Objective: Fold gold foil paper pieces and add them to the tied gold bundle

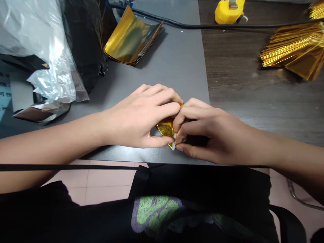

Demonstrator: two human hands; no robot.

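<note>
A small piece of gold foil paper (166, 127) lies at the front of the grey desk surface, mostly covered by my two hands. My left hand (141, 116) curves over it, its fingertips on the far edge and its thumb at the near corner. From the other side, my right hand (202, 130) pinches the foil's right edge between bent fingers and thumb. Between the two thumbs a narrow whitish strip (173, 143) shows along that edge; whether it is the foil's folded back side or a separate piece, I cannot tell.
Curled gold sheets (131, 40) are stacked behind my left hand. A clear plastic bag (50, 40) and black plastic (81, 37) stand at left. A black cable (177, 24) crosses the back. At the right are a yellow tape measure (229, 11) and a fanned gold bundle (293, 50).
</note>
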